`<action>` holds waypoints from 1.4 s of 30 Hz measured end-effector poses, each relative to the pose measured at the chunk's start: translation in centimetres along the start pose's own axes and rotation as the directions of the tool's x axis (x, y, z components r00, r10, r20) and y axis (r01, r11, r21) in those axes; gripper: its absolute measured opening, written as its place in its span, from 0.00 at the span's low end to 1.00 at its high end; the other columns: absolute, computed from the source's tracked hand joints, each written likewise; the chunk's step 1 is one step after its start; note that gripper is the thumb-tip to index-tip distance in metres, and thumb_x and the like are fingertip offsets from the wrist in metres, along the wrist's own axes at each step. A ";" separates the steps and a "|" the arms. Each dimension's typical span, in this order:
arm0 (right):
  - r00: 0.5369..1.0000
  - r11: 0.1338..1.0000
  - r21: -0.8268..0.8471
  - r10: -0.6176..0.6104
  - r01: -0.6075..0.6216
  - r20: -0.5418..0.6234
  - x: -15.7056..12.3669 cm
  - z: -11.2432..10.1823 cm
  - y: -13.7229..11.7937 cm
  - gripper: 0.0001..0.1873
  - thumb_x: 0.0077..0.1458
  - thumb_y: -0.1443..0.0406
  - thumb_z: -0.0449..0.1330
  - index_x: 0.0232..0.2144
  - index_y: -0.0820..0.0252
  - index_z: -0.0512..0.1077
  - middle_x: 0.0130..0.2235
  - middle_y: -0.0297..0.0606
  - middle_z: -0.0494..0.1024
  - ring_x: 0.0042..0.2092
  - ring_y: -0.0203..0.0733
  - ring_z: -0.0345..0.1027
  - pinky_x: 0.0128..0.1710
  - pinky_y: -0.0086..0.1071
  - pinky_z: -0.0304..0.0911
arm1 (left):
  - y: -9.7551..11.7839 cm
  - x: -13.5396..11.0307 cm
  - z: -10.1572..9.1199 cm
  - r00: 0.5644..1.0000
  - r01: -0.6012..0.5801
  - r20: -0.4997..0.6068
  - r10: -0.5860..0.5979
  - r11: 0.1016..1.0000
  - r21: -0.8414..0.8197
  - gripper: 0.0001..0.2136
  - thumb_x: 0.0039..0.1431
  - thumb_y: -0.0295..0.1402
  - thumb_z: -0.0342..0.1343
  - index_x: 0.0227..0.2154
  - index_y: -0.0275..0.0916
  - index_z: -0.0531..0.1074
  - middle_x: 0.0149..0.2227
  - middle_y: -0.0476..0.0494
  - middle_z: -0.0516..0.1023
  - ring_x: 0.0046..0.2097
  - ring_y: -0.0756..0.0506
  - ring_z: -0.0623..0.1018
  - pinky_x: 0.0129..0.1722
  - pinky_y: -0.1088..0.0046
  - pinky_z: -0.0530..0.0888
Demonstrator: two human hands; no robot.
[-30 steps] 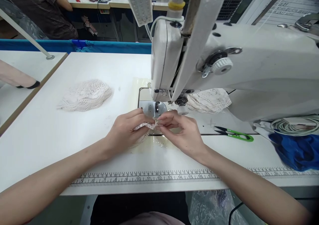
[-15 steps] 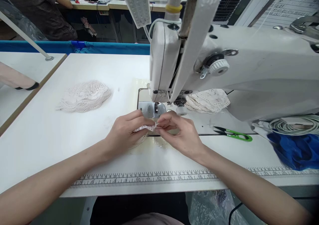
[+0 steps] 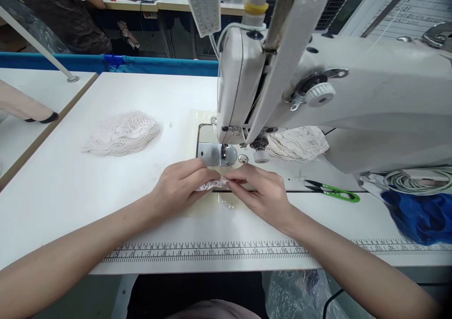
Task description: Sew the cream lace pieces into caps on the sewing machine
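Observation:
A small piece of white lace (image 3: 213,184) is stretched between my two hands, just in front of the sewing machine's needle plate (image 3: 212,154). My left hand (image 3: 180,183) closes on its left part, with fingers laid over the top. At its right end, my right hand (image 3: 260,191) pinches the edge between thumb and fingertips. Part of the lace is hidden under the left fingers. Above and behind my hands stands the white sewing machine (image 3: 243,83), its presser foot (image 3: 223,153) near the plate.
A pile of lace pieces (image 3: 123,134) lies on the left, and another lace stack (image 3: 298,143) sits beneath the machine arm. Green thread snips (image 3: 335,192), coiled cord (image 3: 420,180) and blue cloth (image 3: 420,217) are at the right. A printed ruler (image 3: 205,252) runs along the front edge. Another person (image 3: 60,17) is beyond.
The lace has been drawn flatter between my hands. My right hand has shifted slightly right, its fingers straighter and lower. The whole view has moved a little.

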State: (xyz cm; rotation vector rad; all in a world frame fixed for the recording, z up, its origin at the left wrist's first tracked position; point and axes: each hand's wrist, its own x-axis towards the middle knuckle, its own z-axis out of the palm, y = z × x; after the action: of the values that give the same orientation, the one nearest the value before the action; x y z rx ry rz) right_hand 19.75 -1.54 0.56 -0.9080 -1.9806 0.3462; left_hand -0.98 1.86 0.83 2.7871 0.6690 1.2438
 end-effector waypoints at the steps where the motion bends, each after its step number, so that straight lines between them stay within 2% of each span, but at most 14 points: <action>1: 0.998 0.998 -0.035 -0.054 0.053 -0.031 -0.1 0.0 0.1 0.05 0.60 0.72 0.58 0.38 0.59 0.72 0.30 0.31 0.77 0.29 0.30 0.71 0.28 0.23 0.68 | 0.0 0.1 -0.1 1.000 -0.009 0.005 0.009 1.000 -0.007 0.04 0.66 0.29 0.51 0.38 0.37 0.70 0.26 0.49 0.72 0.26 0.53 0.71 0.24 0.79 0.67; 5: 0.947 0.927 -0.225 -0.318 0.301 -0.044 -0.3 -0.5 0.4 0.06 0.57 0.75 0.61 0.38 0.64 0.73 0.30 0.37 0.80 0.32 0.34 0.75 0.29 0.24 0.71 | 0.4 0.2 -0.3 0.999 0.016 0.041 -0.014 0.999 -0.048 0.01 0.64 0.29 0.53 0.38 0.38 0.67 0.25 0.52 0.71 0.24 0.53 0.69 0.23 0.80 0.66; 10: 0.812 0.734 -0.377 -0.575 0.565 0.100 0.2 -1.5 0.0 0.05 0.55 0.76 0.60 0.31 0.66 0.76 0.30 0.39 0.81 0.32 0.37 0.76 0.32 0.27 0.73 | 1.1 -0.2 -0.2 0.993 0.094 0.081 -0.090 0.994 -0.050 0.02 0.64 0.28 0.51 0.39 0.39 0.66 0.25 0.53 0.72 0.25 0.53 0.72 0.25 0.80 0.69; 13: 0.741 0.621 -0.452 -0.654 0.640 0.150 0.5 -1.8 -0.4 0.05 0.53 0.75 0.64 0.27 0.63 0.77 0.28 0.37 0.80 0.32 0.36 0.75 0.32 0.26 0.74 | 1.5 -0.2 -0.1 0.986 0.148 0.096 -0.138 0.983 -0.106 0.08 0.62 0.24 0.51 0.42 0.39 0.68 0.28 0.53 0.75 0.26 0.54 0.74 0.26 0.82 0.70; 16: 0.711 0.565 -0.493 -0.681 0.662 0.175 0.5 -1.9 -0.5 0.06 0.53 0.73 0.64 0.26 0.60 0.77 0.28 0.34 0.80 0.32 0.35 0.75 0.32 0.26 0.73 | 1.9 0.1 -0.4 0.974 0.216 0.116 -0.196 0.956 -0.199 0.10 0.60 0.21 0.52 0.40 0.39 0.72 0.28 0.52 0.76 0.26 0.55 0.74 0.24 0.82 0.68; 18: 0.725 0.592 -0.469 -0.666 0.656 0.174 0.3 -1.8 -0.4 0.07 0.54 0.73 0.63 0.27 0.60 0.76 0.28 0.34 0.81 0.32 0.35 0.75 0.31 0.26 0.73 | 2.2 0.2 -0.6 0.947 0.313 0.164 -0.278 0.914 -0.259 0.09 0.59 0.21 0.53 0.37 0.40 0.74 0.28 0.53 0.76 0.26 0.55 0.73 0.23 0.82 0.67; 20: 0.794 0.697 -0.407 -0.593 0.590 0.136 0.1 -1.5 -0.2 0.07 0.56 0.74 0.61 0.28 0.62 0.76 0.27 0.35 0.80 0.30 0.34 0.74 0.28 0.26 0.70 | 2.3 0.4 -0.7 0.874 0.471 0.279 -0.398 0.834 -0.287 0.07 0.58 0.22 0.55 0.33 0.40 0.75 0.27 0.54 0.76 0.26 0.55 0.73 0.23 0.82 0.67; 23: 0.947 0.909 -0.268 -0.306 0.321 0.095 -0.1 -0.6 0.3 0.06 0.60 0.72 0.58 0.31 0.62 0.74 0.26 0.33 0.78 0.25 0.31 0.70 0.23 0.25 0.64 | 2.2 0.4 -0.5 0.694 0.667 0.461 -0.553 0.734 -0.125 0.05 0.55 0.24 0.57 0.29 0.41 0.75 0.25 0.56 0.77 0.25 0.53 0.74 0.24 0.79 0.66; 25: 0.988 0.979 -0.175 -0.088 0.110 0.129 0.0 0.1 0.7 0.07 0.61 0.70 0.57 0.32 0.60 0.74 0.27 0.31 0.78 0.25 0.31 0.69 0.23 0.25 0.62 | 1.9 0.4 -0.1 0.660 0.640 0.464 -0.591 0.765 0.066 0.04 0.56 0.27 0.57 0.27 0.40 0.74 0.24 0.53 0.76 0.26 0.50 0.74 0.26 0.74 0.66; 28: 0.974 0.982 -0.136 0.153 -0.130 0.167 0.4 0.7 1.4 0.07 0.61 0.68 0.57 0.33 0.59 0.75 0.28 0.31 0.79 0.27 0.32 0.69 0.26 0.26 0.60 | 1.4 0.2 0.5 0.734 0.518 0.393 -0.554 0.831 0.203 0.06 0.59 0.34 0.58 0.37 0.39 0.73 0.31 0.48 0.78 0.34 0.45 0.76 0.36 0.66 0.69; 31: 0.927 0.932 -0.214 0.330 -0.291 0.177 0.8 0.9 1.9 0.07 0.60 0.67 0.58 0.31 0.58 0.76 0.24 0.29 0.75 0.24 0.33 0.66 0.26 0.27 0.56 | 1.2 0.0 0.8 0.847 0.419 0.238 -0.476 0.872 0.251 0.26 0.55 0.39 0.62 0.54 0.35 0.64 0.49 0.37 0.76 0.49 0.37 0.74 0.45 0.59 0.68; 34: 0.905 0.904 -0.265 0.388 -0.336 0.173 1.0 1.0 2.1 0.07 0.59 0.65 0.59 0.29 0.57 0.76 0.20 0.27 0.70 0.23 0.32 0.62 0.29 0.29 0.55 | 1.7 -0.3 0.8 0.955 0.185 0.157 -0.252 0.918 0.350 0.20 0.57 0.35 0.61 0.52 0.37 0.67 0.52 0.36 0.74 0.55 0.35 0.70 0.50 0.56 0.66; 37: 0.910 0.904 -0.263 0.385 -0.338 0.152 1.2 1.1 2.3 0.09 0.59 0.66 0.60 0.27 0.57 0.75 0.18 0.24 0.65 0.21 0.31 0.57 0.36 0.31 0.58 | 2.7 -0.5 0.6 0.965 -0.013 0.243 -0.095 0.913 0.408 0.11 0.62 0.28 0.56 0.47 0.40 0.72 0.48 0.43 0.79 0.51 0.39 0.74 0.47 0.59 0.65; 42: 0.918 0.902 -0.265 0.380 -0.342 0.110 1.2 0.7 2.6 0.06 0.59 0.66 0.60 0.30 0.58 0.75 0.19 0.25 0.67 0.22 0.32 0.58 0.36 0.32 0.58 | 3.3 -0.6 0.6 0.932 -0.037 0.345 -0.115 0.913 0.407 0.13 0.65 0.33 0.54 0.51 0.37 0.72 0.53 0.43 0.77 0.52 0.40 0.75 0.42 0.60 0.66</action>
State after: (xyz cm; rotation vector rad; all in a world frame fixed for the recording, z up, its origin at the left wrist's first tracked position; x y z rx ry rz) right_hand 19.97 1.22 -0.58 -1.4554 -2.0230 0.4028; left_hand 0.26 -1.26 0.60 3.1818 1.0465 0.5960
